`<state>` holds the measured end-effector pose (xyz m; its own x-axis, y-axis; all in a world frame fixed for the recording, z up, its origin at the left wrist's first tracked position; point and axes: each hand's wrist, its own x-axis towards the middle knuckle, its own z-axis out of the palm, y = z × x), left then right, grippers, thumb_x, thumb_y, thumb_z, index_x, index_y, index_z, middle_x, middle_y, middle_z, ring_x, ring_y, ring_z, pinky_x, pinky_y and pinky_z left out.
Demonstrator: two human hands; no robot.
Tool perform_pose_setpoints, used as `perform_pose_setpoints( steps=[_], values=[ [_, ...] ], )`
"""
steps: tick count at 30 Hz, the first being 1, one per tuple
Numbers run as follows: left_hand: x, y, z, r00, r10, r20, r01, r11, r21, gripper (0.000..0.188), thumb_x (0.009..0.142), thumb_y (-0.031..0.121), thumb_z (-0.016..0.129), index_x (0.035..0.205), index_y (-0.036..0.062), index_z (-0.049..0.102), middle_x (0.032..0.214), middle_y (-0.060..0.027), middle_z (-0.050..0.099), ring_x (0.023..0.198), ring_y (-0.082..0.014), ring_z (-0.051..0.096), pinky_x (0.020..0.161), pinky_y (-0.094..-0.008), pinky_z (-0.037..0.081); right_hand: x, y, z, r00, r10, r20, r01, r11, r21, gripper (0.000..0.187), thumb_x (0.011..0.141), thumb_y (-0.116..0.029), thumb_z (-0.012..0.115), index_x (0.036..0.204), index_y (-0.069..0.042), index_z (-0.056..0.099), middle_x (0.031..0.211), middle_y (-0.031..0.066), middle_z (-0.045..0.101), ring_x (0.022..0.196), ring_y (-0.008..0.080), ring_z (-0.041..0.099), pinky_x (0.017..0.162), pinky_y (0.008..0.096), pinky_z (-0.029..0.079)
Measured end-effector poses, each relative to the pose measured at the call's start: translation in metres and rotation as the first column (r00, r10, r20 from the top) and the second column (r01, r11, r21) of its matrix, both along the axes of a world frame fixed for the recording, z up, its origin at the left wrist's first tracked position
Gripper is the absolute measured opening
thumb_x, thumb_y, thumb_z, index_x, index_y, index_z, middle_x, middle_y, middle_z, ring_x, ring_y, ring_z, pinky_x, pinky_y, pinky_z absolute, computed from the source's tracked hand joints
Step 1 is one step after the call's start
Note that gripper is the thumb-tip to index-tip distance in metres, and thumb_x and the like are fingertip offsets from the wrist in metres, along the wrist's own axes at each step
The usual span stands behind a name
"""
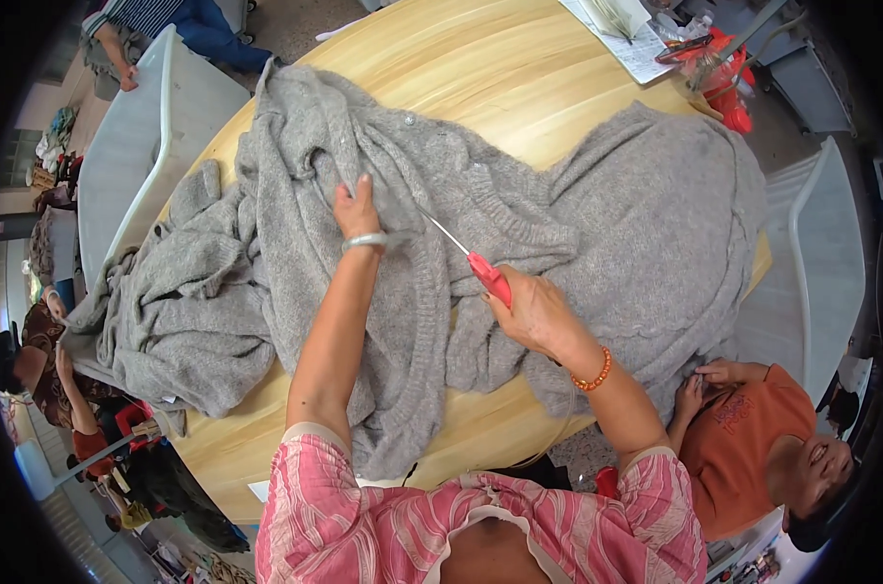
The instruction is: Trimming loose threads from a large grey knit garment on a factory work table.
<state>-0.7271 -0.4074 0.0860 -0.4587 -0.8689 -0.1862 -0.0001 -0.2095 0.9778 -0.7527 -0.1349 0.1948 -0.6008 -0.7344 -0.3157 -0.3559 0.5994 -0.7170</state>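
A grey knit cardigan [305,234] lies spread in the middle of the wooden table, with a ribbed band and a round button. My left hand [357,206] is closed on its knit beside a small dark opening; some of the fingers are hidden. My right hand [539,310] is wrapped round the handle of a red-handled tool [488,277] with a thin, straight metal shaft. The shaft points up and left, its tip at the cardigan's knit just right of my left hand. What kind of tip it has is too small to tell.
More grey knitwear is heaped at the left [188,321] and right [656,214] of the wooden table [441,58]. Pale plastic bins [120,185] stand on both sides. Papers [626,44] and a red bag [729,88] lie at the far right. A person in orange [753,448] sits close at right.
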Motion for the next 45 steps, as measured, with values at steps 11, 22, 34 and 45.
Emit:
perform_pose_setpoints(
  steps=[11, 22, 34, 45],
  values=[
    [0.05, -0.009, -0.002, 0.998, -0.054, -0.038, 0.057, 0.995, 0.088, 0.036, 0.082, 0.012, 0.069, 0.11, -0.0025, 0.053, 0.102, -0.0059, 0.06, 0.09, -0.0126, 0.055, 0.08, -0.0256, 0.045, 0.016, -0.006, 0.012, 0.997, 0.08, -0.018, -0.079, 0.996, 0.05, 0.023, 0.084, -0.021, 0.057, 0.097, -0.002, 0.052, 0.074, 0.0264, 0.061, 0.073, 0.0443, 0.06, 0.067, 0.0521, 0.047],
    [-0.005, -0.059, 0.026, 0.986, -0.162, -0.035, 0.166, 0.955, 0.246, 0.026, 0.075, 0.004, 0.072, 0.098, -0.0014, 0.06, 0.093, -0.0064, 0.065, 0.083, -0.0151, 0.061, 0.078, -0.0281, 0.048, 0.009, -0.039, 0.012, 0.999, 0.028, -0.034, -0.031, 0.997, -0.071, 0.026, 0.085, -0.022, 0.058, 0.095, 0.002, 0.052, 0.074, 0.0262, 0.06, 0.074, 0.0446, 0.059, 0.067, 0.0489, 0.046],
    [0.018, -0.055, 0.012, 0.951, -0.306, 0.034, 0.308, 0.948, -0.078, 0.016, 0.077, 0.002, 0.07, 0.092, -0.0023, 0.067, 0.085, -0.0042, 0.068, 0.068, -0.0093, 0.06, 0.064, -0.0218, 0.048, -0.005, -0.071, 0.021, 0.986, 0.072, -0.149, -0.081, 0.995, -0.06, 0.026, 0.082, -0.021, 0.06, 0.092, 0.003, 0.057, 0.077, 0.0258, 0.061, 0.076, 0.0433, 0.06, 0.07, 0.0487, 0.048],
    [0.022, -0.043, 0.017, 0.945, -0.324, 0.045, 0.326, 0.945, -0.039, 0.009, 0.076, 0.004, 0.073, 0.082, -0.0005, 0.068, 0.08, -0.0015, 0.066, 0.066, -0.0082, 0.057, 0.06, -0.0218, 0.046, -0.004, -0.073, 0.022, 0.99, 0.118, -0.078, -0.115, 0.992, 0.043, 0.026, 0.082, -0.021, 0.061, 0.095, 0.001, 0.057, 0.082, 0.0247, 0.063, 0.08, 0.0423, 0.061, 0.071, 0.0487, 0.048]
  ],
)
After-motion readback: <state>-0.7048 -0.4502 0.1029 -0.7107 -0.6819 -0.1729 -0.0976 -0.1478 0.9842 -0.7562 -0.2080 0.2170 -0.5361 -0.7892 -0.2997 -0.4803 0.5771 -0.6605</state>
